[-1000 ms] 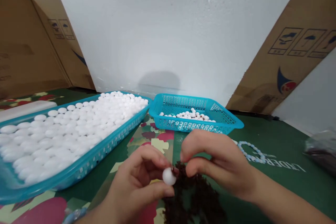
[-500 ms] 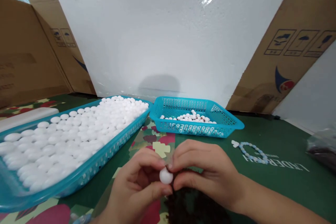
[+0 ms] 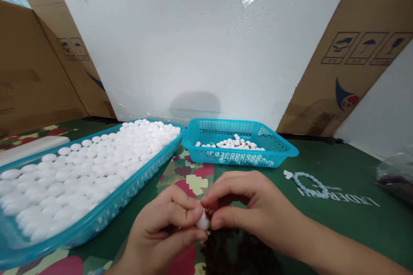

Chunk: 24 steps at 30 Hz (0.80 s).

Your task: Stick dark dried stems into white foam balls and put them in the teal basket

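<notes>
1. The white foam board (image 3: 206,47) leans against cardboard boxes (image 3: 361,51) at the back of the green mat (image 3: 322,223); nothing of mine touches it.
2. The big blue tray (image 3: 106,206) on my left is heaped with white balls (image 3: 80,167). It lies near my left elbow, so I judge a careless sweep could tip balls over its low rim.
3. The small blue basket (image 3: 277,150) stands just beyond my hands, with a thin layer of balls, some flecked brown.
4. The dark brown pile (image 3: 235,253) lies right under my hands (loose stuff, easily scattered).
5. A pale bead bracelet (image 3: 308,184) lies to the right, well apart.
6. My left hand (image 3: 161,232) is pinched on one white ball (image 3: 203,221), thumb below and fingers above.
7. My right hand (image 3: 248,210) is closed at the fingertips against that ball; I think it nips a brown bit, though the piece is too small to tell. The ball is light and smooth, so too hard a press could squirt it out.
8. Against the earlier frame, my right hand has come in from a little apart, and the ball is now mostly covered.
</notes>
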{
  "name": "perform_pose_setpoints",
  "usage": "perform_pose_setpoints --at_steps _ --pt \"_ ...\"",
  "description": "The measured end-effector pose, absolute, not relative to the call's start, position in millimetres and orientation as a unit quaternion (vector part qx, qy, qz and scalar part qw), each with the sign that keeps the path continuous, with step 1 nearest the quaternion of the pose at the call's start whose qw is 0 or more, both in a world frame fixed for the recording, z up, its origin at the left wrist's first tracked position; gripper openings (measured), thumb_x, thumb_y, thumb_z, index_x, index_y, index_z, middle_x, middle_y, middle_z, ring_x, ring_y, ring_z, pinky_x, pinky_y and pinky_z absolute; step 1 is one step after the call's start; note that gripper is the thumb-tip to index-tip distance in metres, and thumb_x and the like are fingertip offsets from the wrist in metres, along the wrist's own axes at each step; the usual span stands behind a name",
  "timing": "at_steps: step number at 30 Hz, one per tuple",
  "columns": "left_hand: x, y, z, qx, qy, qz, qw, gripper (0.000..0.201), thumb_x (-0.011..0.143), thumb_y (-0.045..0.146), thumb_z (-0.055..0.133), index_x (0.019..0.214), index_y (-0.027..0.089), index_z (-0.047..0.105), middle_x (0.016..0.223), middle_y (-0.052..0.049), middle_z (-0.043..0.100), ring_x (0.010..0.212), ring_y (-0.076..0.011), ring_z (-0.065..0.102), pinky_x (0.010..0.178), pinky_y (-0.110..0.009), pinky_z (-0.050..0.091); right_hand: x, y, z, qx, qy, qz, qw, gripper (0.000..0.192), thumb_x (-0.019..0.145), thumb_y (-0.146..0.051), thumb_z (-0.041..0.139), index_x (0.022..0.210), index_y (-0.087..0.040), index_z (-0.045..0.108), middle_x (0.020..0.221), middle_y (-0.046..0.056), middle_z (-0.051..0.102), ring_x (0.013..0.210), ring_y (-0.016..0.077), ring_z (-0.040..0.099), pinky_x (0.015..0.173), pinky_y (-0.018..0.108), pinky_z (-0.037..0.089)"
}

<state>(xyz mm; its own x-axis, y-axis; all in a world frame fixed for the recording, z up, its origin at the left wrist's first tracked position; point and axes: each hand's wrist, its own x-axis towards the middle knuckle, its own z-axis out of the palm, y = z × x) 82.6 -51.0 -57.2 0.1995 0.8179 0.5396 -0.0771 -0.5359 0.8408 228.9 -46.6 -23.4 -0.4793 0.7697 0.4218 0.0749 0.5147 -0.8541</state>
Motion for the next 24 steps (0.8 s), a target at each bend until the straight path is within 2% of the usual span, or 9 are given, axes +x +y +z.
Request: perform_pose_setpoints --at_steps 3,7,9,17,24 --pt "81.8 -51.6 -57.2 0.673 0.294 0.565 0.376 0.019 0.050 0.010 0.062 0.057 0.028 0.062 0.054 0.003 0.050 0.050 -0.0096 0.050 0.046 -0.016 0.042 228.4 -45.7 -21.3 -0.311 -0.710 0.471 0.421 0.012 0.054 -0.002 0.059 0.052 -0.014 0.055 0.052 -0.004 0.050 0.050 0.0066 0.046 0.047 0.016 0.037" --pt "80.4 -52.0 -57.2 0.681 0.300 0.541 0.392 0.015 0.052 0.014 0.061 0.059 0.028 0.062 0.053 0.002 0.049 0.050 -0.0092 0.049 0.045 -0.016 0.041 229.4 -38.8 -19.7 -0.313 -0.595 0.668 0.320 0.018 0.051 0.006 0.052 0.049 -0.012 0.050 0.045 -0.007 0.048 0.042 0.0017 0.043 0.043 0.011 0.034" --pt "80.0 -51.8 -56.7 0.683 0.301 0.526 0.408 0.014 0.054 0.015 0.060 0.061 0.027 0.062 0.055 0.002 0.048 0.050 -0.0091 0.048 0.045 -0.015 0.040 229.7 -36.7 -20.3 -0.315 -0.577 0.697 0.286 0.018 0.053 0.005 0.049 0.048 -0.012 0.048 0.041 -0.008 0.046 0.038 0.0007 0.040 0.041 0.010 0.032" --pt "79.1 -55.0 -54.7 0.669 0.301 0.526 0.431 0.018 0.055 0.014 0.059 0.064 0.028 0.062 0.055 0.002 0.047 0.050 -0.0071 0.047 0.045 -0.012 0.040 229.4 -42.9 -24.2 -0.294 -0.742 0.513 0.317 0.013 0.064 -0.005 0.043 0.055 -0.014 0.039 0.048 -0.006 0.036 0.042 0.0036 0.030 0.037 0.013 0.024" --pt "79.3 -54.8 -55.0 0.688 0.291 0.515 0.420 0.020 0.057 0.010 0.056 0.065 0.027 0.061 0.058 0.002 0.051 0.053 -0.0087 0.049 0.046 -0.013 0.042 229.0 -44.4 -23.6 -0.265 -0.835 0.359 0.321 0.018 0.060 0.000 0.037 0.053 -0.016 0.031 0.051 -0.005 0.033 0.043 0.0049 0.029 0.037 0.013 0.024"
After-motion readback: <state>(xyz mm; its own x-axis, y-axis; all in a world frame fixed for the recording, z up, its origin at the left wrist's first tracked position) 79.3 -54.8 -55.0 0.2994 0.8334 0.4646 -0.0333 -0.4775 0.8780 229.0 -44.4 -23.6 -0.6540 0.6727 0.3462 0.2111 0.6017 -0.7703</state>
